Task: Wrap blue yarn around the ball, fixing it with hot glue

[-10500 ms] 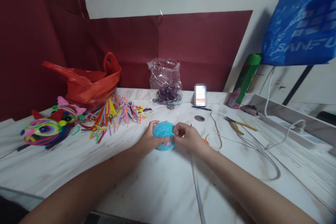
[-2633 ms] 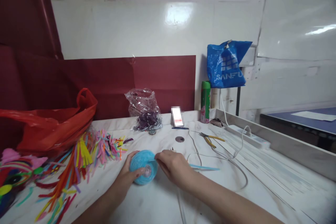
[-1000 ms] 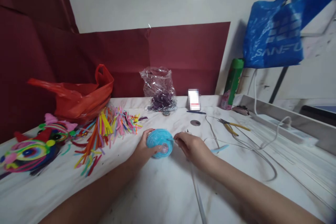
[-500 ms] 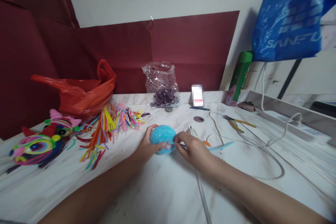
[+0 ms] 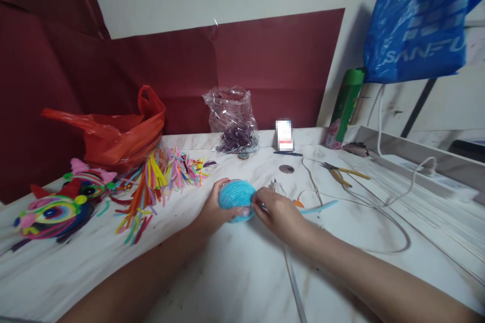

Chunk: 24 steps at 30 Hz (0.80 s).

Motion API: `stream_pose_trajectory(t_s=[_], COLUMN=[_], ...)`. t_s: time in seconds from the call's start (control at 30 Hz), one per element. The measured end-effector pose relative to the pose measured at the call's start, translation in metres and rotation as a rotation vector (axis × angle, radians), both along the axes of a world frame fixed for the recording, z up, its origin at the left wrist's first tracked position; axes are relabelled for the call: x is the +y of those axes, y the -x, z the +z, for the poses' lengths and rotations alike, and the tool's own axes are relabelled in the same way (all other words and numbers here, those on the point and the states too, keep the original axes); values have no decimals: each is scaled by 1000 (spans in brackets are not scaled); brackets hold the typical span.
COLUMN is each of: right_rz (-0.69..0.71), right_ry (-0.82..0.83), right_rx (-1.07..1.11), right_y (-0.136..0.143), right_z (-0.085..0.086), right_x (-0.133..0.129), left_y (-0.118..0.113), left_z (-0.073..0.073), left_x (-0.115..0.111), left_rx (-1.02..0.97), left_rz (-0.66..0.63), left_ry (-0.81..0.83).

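In the middle of the table is a ball wound with light-blue fuzzy strands [image 5: 237,196]. My left hand [image 5: 214,209] wraps its left side, the thumb lying across the front near a small uncovered patch. At the ball's right side my right hand [image 5: 275,209] is closed in a pinch on a blue pipe cleaner [image 5: 320,208]. The strip's loose end sticks out to the right beyond the hand; the part between the fingertips is hidden. Just behind my right hand lies what looks like a glue gun [image 5: 279,187], its white nozzle end showing.
Bundles of coloured pipe cleaners [image 5: 151,176], a red plastic bag [image 5: 121,131] and colourful decorated figures [image 5: 53,214] stand on the left. A clear bag [image 5: 237,131] and a phone [image 5: 284,135] are at the back. Pliers [image 5: 343,172], cables and a power strip [image 5: 435,181] lie right.
The ball has shifted slightly right, and my right fingertips sit closer against it. The short strand visible between ball and fingers before is now mostly covered. The camera view has tilted slightly.
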State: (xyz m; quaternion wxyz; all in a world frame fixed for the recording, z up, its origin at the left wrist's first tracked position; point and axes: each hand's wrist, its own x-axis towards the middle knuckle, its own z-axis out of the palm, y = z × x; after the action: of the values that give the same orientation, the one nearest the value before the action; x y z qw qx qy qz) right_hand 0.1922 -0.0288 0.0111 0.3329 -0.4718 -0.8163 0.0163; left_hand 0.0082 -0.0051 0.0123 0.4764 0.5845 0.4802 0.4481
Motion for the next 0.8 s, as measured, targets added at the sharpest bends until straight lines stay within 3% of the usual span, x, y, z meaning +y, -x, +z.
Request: stream_pose_trajectory(t_s=[0.17, 0.43, 0.8], right_rz=[-27, -13, 31], right_ry=[1, 14, 21], right_rx=[-39, 4, 99], right_y=[3, 7, 8], right_z=[1, -3, -9], right_x=[-2, -3, -1], left_y=[-2, 1, 1], left_z=[0, -2, 0], left_x=[0, 3, 6], left_rx=[11, 247, 169], left_rz=[40, 88, 119], left_ry=[-68, -202, -172])
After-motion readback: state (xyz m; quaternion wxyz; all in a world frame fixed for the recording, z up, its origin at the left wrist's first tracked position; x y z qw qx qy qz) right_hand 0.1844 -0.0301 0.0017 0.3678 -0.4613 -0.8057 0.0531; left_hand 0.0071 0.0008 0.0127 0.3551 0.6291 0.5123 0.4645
